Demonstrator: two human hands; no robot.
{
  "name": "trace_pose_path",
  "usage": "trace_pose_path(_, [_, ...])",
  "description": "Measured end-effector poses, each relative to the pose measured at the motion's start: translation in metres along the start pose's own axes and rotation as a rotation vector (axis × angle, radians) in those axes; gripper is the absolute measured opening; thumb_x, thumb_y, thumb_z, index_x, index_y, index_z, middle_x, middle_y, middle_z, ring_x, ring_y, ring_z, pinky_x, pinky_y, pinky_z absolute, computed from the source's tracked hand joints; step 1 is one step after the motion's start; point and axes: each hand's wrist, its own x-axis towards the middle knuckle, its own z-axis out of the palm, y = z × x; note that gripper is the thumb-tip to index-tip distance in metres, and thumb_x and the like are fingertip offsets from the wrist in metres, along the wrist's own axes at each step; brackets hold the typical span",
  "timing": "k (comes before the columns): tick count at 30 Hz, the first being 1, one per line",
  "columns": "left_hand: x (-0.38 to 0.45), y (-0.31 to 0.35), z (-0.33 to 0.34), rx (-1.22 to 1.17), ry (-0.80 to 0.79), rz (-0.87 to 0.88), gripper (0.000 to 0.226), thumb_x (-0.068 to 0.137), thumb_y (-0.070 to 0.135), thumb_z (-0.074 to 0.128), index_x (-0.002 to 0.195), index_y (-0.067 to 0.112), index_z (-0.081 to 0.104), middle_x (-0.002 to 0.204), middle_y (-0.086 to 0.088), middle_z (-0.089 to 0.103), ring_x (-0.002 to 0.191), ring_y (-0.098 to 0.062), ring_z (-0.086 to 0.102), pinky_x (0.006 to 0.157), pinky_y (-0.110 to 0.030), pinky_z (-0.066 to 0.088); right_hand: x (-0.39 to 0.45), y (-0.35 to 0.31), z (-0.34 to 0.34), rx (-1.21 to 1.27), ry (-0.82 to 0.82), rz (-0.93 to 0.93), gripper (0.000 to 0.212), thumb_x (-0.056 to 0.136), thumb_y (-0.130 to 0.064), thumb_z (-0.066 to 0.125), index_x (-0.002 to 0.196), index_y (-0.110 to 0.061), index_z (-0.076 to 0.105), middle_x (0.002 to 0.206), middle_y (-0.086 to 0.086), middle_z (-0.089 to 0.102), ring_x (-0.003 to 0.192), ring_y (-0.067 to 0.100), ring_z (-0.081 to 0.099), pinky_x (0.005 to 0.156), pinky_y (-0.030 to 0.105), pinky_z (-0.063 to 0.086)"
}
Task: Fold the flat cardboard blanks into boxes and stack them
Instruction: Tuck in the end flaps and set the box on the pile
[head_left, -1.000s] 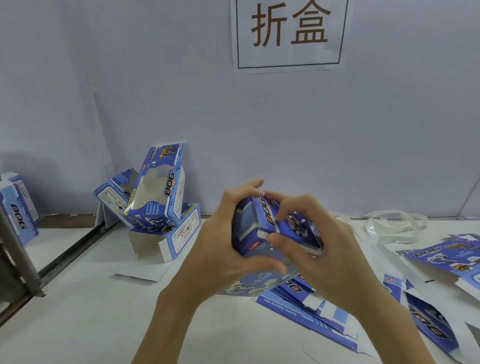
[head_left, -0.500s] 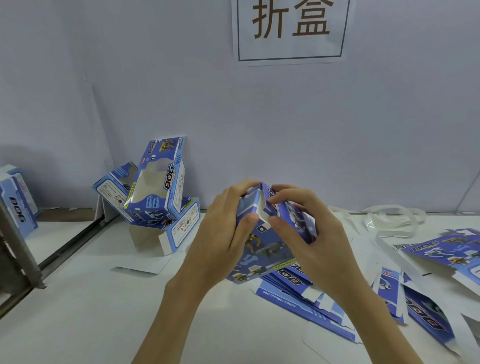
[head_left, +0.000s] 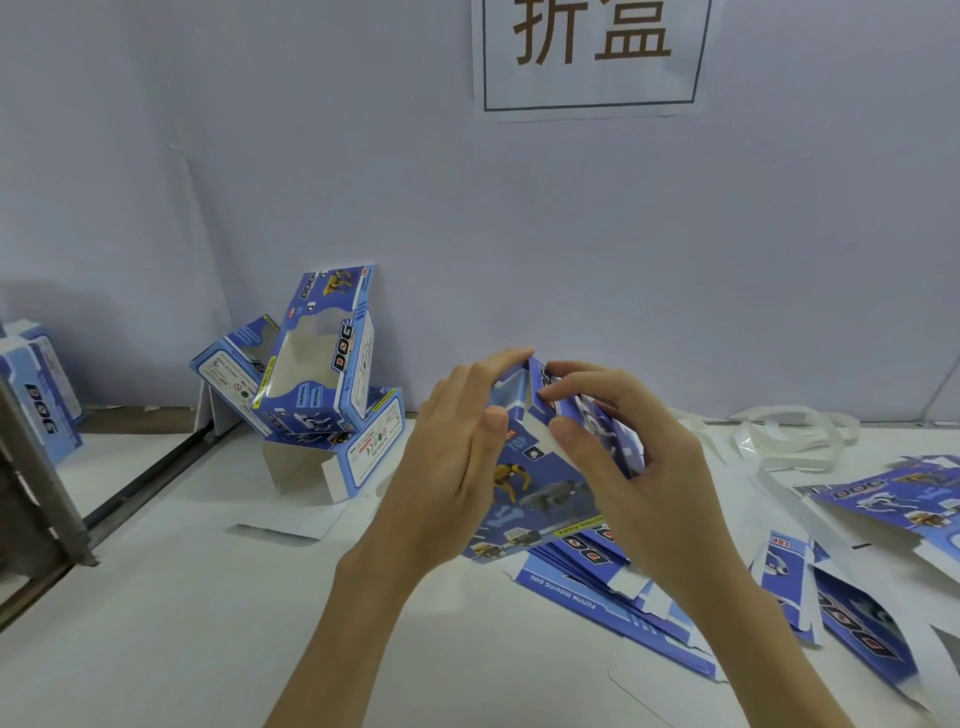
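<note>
Both hands hold a blue printed cardboard box (head_left: 535, 483) above the table, tilted, with its open end turned up. My left hand (head_left: 452, 457) grips its left side, thumb on the front panel and fingertips over the top edge. My right hand (head_left: 623, 457) grips the right side, thumb and index finger pinching a flap at the top end. Under the hands lies a pile of flat blue blanks (head_left: 613, 587). Three folded boxes (head_left: 317, 374) lean in a loose heap against the wall at left.
More flat blanks (head_left: 893, 499) are spread at the right, with clear plastic strapping (head_left: 789, 431) by the wall. A loose white card (head_left: 291, 519) lies on the table. A metal frame (head_left: 41, 493) and another box (head_left: 36, 384) stand at the far left. A paper sign (head_left: 592, 57) hangs on the wall.
The box has turned in my hands so its printed front panel faces me and its top end points up. My fingers have shifted to the top flaps.
</note>
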Motion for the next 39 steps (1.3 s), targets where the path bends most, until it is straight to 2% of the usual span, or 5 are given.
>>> trace_pose_path(6, [0.001, -0.002, 0.0, 0.001, 0.007, 0.023, 0.052, 0.11, 0.061, 0.018, 0.154, 0.043, 0.038, 0.143, 0.014, 0.053, 0.133, -0.029, 0.053, 0.105, -0.055, 0.047, -0.001, 0.0, 0.003, -0.02, 0.036, -0.057, 0.017, 0.099, -0.039, 0.06, 0.116, -0.04, 0.064, 0.129, -0.01, 0.068, 0.117, 0.007, 0.066, 0.082, 0.01, 0.055])
trace_pose_path(13, [0.001, -0.002, -0.002, 0.007, 0.017, 0.045, 0.05, 0.111, 0.056, 0.019, 0.154, 0.041, 0.04, 0.146, 0.014, 0.054, 0.135, -0.028, 0.052, 0.107, -0.053, 0.046, -0.003, 0.003, 0.005, -0.034, 0.08, -0.08, 0.021, 0.103, -0.04, 0.056, 0.123, -0.037, 0.063, 0.13, -0.009, 0.07, 0.114, 0.008, 0.069, 0.068, 0.017, 0.06])
trace_pose_path(16, [0.001, 0.0, -0.002, -0.011, 0.011, 0.046, 0.052, 0.111, 0.057, 0.019, 0.155, 0.039, 0.041, 0.146, 0.013, 0.054, 0.136, -0.028, 0.052, 0.107, -0.053, 0.047, -0.004, 0.003, 0.005, -0.094, 0.092, -0.119, 0.026, 0.105, -0.049, 0.053, 0.125, -0.035, 0.063, 0.131, -0.008, 0.07, 0.114, 0.01, 0.069, 0.07, 0.017, 0.061])
trace_pose_path(30, [0.001, 0.006, -0.004, 0.012, -0.003, 0.043, 0.05, 0.111, 0.056, 0.018, 0.153, 0.042, 0.042, 0.139, 0.01, 0.056, 0.129, -0.031, 0.055, 0.103, -0.052, 0.049, -0.001, 0.008, -0.005, -0.229, 0.004, -0.227, 0.02, 0.1, -0.024, 0.068, 0.118, -0.022, 0.075, 0.133, -0.003, 0.068, 0.114, 0.012, 0.068, 0.078, 0.011, 0.056])
trace_pose_path(39, [0.0, 0.011, 0.0, 0.143, -0.017, 0.039, 0.051, 0.109, 0.058, 0.021, 0.151, 0.042, 0.046, 0.136, 0.004, 0.053, 0.128, -0.027, 0.053, 0.104, -0.047, 0.046, -0.003, 0.004, 0.003, -0.071, 0.06, -0.113, 0.02, 0.087, -0.019, 0.078, 0.106, -0.014, 0.081, 0.128, 0.001, 0.07, 0.116, 0.012, 0.068, 0.086, 0.012, 0.054])
